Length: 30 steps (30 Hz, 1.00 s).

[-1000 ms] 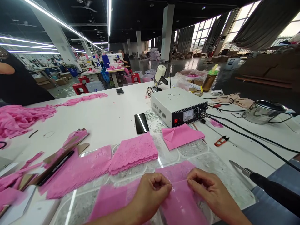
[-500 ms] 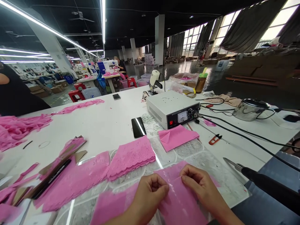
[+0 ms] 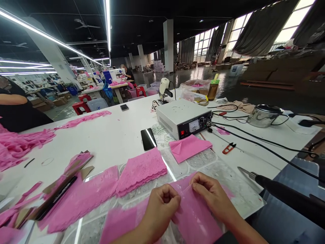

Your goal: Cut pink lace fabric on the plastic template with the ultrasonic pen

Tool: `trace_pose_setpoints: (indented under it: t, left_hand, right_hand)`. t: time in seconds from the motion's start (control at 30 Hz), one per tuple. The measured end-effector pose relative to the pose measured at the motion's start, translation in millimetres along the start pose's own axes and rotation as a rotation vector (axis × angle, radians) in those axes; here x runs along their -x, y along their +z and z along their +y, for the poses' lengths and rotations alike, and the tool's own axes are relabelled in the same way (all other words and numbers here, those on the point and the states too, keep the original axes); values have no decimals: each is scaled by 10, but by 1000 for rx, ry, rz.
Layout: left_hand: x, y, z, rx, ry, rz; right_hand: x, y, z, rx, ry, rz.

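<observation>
Near edge: white counter [image 3: 106,135] with a clear textured mat [image 3: 228,176] laid over its front part. A black-handled tool [image 3: 279,191] lies at the right, metal tip toward the mat. On the mat's left sit a stack of pink lace [image 3: 142,169] and, beyond it, a dark phone [image 3: 148,139]. A folded pink piece [image 3: 189,147] rests just in front of a grey control box [image 3: 182,117]; red snips [image 3: 229,148] lie to its right. Further back are black cables, a metal pot [image 3: 264,115] and a bottle [image 3: 212,89]. A heap of pink strips lies at far left beside another person's arm [image 3: 12,100]. Room: large dark-ceilinged hall with strip lights, pillars, curtained windows at right and sewing stations behind.

The pink fabric sheet [image 3: 195,217] lies flat on the mat at the near edge. Its long axis runs roughly near to far, and its far corner points toward the folded pink piece.

Left hand [image 3: 162,206]: clenched, fingertips pinched on the sheet's far part. Right hand [image 3: 213,196]: thumb and forefinger nip the same raised fold. The sheet lies under and between both hands and spreads toward the wearer.
</observation>
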<state>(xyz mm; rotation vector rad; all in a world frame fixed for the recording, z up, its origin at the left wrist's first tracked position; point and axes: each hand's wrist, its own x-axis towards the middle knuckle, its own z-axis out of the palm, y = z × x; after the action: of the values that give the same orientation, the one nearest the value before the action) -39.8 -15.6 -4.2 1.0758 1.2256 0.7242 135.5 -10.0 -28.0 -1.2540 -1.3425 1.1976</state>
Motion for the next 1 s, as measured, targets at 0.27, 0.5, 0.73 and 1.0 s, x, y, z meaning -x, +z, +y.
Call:
trace_pose_setpoints:
  t: [0.27,0.5,0.73,1.0]
  left_hand:
    - [4,13,61,3,52,29]
    - [21,8,56,32,82,59]
    - [-23,-48,-80,13,131,97]
    - [-76,-116,-72,-47,138,44]
  right_hand:
    - [14,-5,-67,-19,6,-40]
    - [8,-18,-14,-49,-23,35]
    - [-36,1,-12,-57,-7,26]
    - [-157,33,-23,-64,27,-17]
